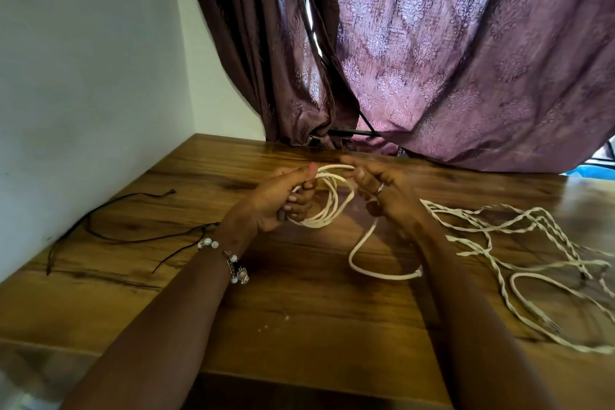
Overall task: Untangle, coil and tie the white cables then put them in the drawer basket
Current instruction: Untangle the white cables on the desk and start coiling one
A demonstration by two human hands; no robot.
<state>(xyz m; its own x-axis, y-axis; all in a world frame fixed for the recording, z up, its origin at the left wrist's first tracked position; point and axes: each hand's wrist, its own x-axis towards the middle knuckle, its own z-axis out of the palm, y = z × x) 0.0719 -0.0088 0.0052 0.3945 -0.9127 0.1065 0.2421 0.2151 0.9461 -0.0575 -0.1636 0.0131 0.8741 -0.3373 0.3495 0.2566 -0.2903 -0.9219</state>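
Near the tabletop (299,326) edge, both forearms reached in; left hand (283,200) fingers gripped the limp, light white cable coil (327,210), and right hand (386,193) fingers pinched its top loop; best held across the gathered turns.

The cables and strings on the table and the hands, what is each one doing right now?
White cable coil: partly coiled in loops, held up between both hands, its loose end trailing on the table.
Left hand: fingers curled round the coil.
Right hand: pinching the top loop.
Other white cables: twisted and tangled, lying loose on the table.
Black cords: lying loose, untouched.
Curtain: hanging, drawn.
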